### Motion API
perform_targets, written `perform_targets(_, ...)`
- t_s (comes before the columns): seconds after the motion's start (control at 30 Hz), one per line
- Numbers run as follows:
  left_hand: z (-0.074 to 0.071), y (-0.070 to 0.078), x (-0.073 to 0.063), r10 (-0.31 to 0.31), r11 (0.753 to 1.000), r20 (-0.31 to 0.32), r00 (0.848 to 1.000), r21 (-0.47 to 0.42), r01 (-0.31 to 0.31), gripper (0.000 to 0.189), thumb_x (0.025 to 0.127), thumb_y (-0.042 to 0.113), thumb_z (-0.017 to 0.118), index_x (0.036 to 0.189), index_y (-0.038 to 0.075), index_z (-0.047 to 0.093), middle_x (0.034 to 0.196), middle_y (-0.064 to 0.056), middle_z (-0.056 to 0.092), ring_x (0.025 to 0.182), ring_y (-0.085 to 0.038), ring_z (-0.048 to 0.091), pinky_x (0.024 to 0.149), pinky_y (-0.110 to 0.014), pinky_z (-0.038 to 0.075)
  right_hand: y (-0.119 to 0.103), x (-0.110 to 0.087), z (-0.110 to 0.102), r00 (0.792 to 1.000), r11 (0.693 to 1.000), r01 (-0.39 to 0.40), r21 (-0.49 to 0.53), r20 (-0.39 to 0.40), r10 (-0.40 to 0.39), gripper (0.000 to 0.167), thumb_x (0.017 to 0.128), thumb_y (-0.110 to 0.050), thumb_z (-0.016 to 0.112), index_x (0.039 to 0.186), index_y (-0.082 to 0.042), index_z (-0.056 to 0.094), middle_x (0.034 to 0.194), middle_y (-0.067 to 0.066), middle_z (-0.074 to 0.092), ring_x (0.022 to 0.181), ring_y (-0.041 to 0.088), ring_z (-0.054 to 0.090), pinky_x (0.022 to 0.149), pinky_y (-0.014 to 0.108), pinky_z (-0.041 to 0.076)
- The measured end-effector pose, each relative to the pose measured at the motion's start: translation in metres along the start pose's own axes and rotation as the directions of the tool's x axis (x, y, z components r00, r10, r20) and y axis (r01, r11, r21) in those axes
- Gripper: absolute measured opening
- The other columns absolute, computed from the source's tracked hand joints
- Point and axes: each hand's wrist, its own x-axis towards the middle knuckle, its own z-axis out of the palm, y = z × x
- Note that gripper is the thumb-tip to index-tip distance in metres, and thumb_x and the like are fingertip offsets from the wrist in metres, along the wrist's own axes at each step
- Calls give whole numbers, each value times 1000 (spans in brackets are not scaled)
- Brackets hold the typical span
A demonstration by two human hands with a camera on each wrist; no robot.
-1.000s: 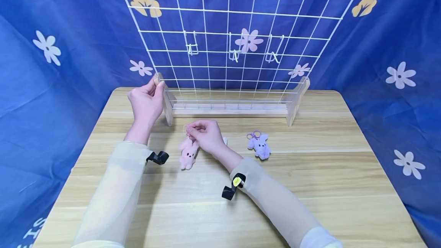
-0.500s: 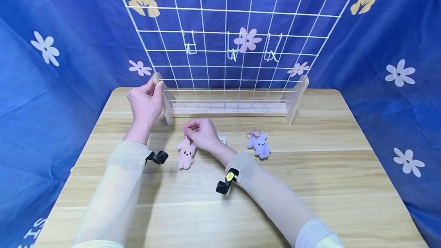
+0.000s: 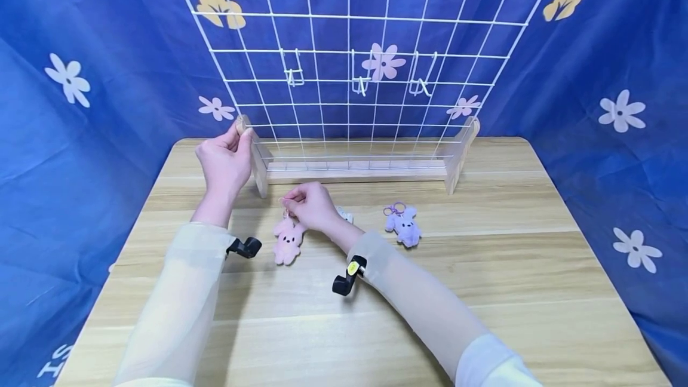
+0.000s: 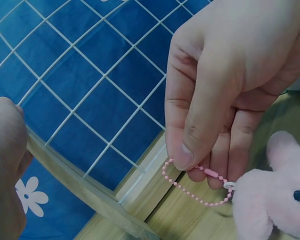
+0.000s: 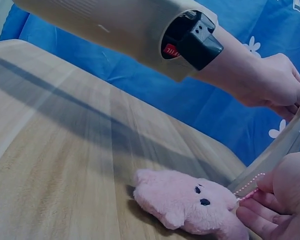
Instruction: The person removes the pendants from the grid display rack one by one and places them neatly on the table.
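Note:
My right hand [image 3: 312, 206] pinches a pink ball chain [image 4: 190, 194] between thumb and fingertips. From that chain hangs a pink plush dog keychain [image 3: 288, 242], its body low over the table and its face turned up. At the rack's left side, my left hand [image 3: 224, 163] grips the top of the wooden upright [image 3: 259, 163] with thumb and fingers. The white wire grid [image 3: 349, 103] rises from this wooden stand, with three white hooks, the left [image 3: 294, 76], middle [image 3: 360, 83] and right [image 3: 421, 83], fixed across it. Nothing hangs on them.
A purple plush keychain [image 3: 407, 229] with purple rings lies on the table right of my right hand. Partly hidden behind that wrist is a small white thing [image 3: 346, 215]. Blue cloth [image 3: 618, 172] with flowers surrounds the wooden table [image 3: 484, 279].
My right hand has shifted slightly left, taking the pink plush keychain along by its chain. More of the white thing shows behind the wrist. My left hand keeps its grip on the upright.

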Motion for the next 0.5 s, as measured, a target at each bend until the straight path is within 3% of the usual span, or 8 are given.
perform_targets(0.5, -1, 3, -1, 3, 1000, -11, 1000, -7, -3, 28, 98, 19, 79, 124, 11, 75, 110, -12, 74, 100, -20, 75, 78, -12, 60, -2, 4, -1, 998, 997, -69, -32, -1, 69, 1, 94, -6, 80, 94, -6, 79, 78, -5, 71, 70, 9, 66, 65, 19, 58)
